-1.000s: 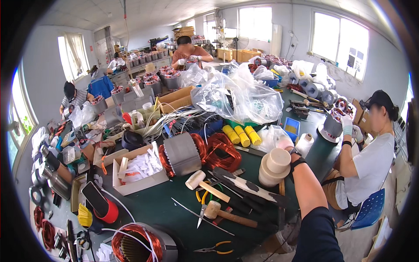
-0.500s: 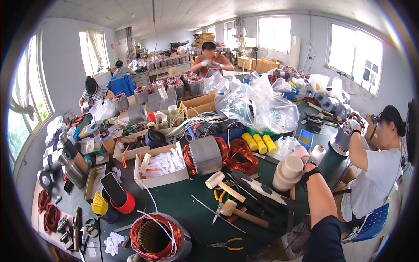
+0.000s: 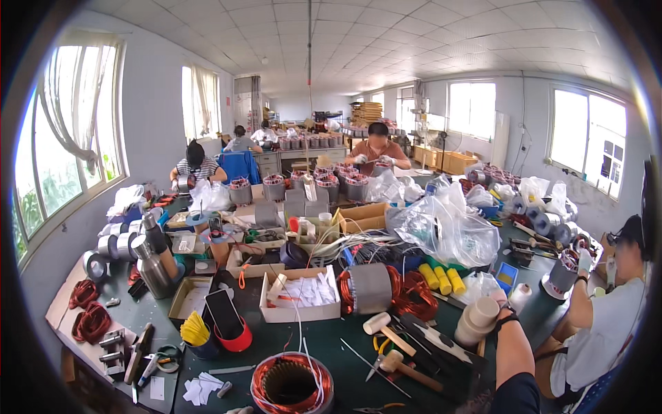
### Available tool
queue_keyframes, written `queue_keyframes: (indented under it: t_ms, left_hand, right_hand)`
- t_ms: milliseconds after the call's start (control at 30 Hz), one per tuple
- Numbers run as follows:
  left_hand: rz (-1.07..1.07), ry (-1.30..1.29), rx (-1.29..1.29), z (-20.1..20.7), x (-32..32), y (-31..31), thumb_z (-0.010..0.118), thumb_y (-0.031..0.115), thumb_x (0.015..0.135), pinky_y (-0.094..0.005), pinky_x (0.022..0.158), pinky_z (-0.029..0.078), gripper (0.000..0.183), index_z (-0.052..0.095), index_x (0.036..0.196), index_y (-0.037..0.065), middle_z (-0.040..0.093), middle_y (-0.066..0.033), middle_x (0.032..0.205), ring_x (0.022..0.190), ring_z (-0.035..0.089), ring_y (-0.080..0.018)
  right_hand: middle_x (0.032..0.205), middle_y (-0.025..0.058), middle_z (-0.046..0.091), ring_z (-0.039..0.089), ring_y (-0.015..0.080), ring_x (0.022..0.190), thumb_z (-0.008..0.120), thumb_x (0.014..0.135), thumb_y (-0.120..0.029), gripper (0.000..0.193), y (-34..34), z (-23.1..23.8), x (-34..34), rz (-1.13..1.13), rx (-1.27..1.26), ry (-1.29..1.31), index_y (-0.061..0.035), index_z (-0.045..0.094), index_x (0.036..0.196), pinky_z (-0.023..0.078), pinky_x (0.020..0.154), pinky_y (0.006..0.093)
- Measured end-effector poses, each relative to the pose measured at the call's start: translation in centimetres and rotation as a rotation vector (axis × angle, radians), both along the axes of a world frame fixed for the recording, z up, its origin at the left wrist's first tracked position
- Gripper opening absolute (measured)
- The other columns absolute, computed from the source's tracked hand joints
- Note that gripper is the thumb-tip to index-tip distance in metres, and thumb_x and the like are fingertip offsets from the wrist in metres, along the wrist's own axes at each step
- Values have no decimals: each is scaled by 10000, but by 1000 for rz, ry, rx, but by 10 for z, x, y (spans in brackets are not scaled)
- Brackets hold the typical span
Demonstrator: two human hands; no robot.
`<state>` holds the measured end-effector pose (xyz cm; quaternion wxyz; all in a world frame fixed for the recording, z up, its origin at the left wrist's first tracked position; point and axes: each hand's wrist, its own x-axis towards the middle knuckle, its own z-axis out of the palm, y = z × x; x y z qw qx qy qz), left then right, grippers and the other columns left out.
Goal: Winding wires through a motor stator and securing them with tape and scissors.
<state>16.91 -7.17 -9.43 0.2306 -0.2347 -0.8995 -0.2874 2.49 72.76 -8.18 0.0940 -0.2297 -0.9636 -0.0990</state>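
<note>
My right hand (image 3: 498, 297) reaches to the far side of a stack of beige cylindrical pieces (image 3: 477, 323) at the right; its fingers are hidden behind them, so a grip cannot be made out. A black band circles that wrist. Beside the hand stands a white cone of thread (image 3: 519, 297). Of my left hand, at most a pale sliver (image 3: 240, 410) shows at the lower edge. Just right of it stands a motor stator (image 3: 292, 383) with copper windings and white ties. Another wound stator (image 3: 370, 288) lies on its side farther back.
Mallets (image 3: 389, 332), pliers and dark tools lie mid-bench. A box of white paper slips (image 3: 301, 297), a phone (image 3: 224, 309) in a red holder, yellow rolls (image 3: 441, 279) and plastic bags (image 3: 448, 228) surround them. A co-worker (image 3: 600, 297) sits at the right; others work farther back.
My view has tilted up and turned left, so the bench sits lower and farther right. My right hand stays by the beige stack, its forearm now more cut off by the lower edge.
</note>
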Motion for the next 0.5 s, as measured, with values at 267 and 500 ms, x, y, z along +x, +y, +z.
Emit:
queue_keyframes:
  t_ms: [267,500]
  left_hand:
    - [50,-34,-21,4,3,-2,616,36,953,-483,904,529,250,674,1194,8,693,-218,1086,1011,655,-417]
    - [57,-32,-21,3,0,-1,610,43,958,-484,907,527,236,681,1182,17,696,-208,1080,1013,658,-409]
  right_hand:
    - [1000,219,768,748,379,975,669,827,-261,273,36,-39,24,-32,36,-23,-46,812,915,587,834,458]
    - [990,218,768,751,378,967,668,833,-249,260,64,-49,72,-100,74,-31,-52,814,918,588,823,457]
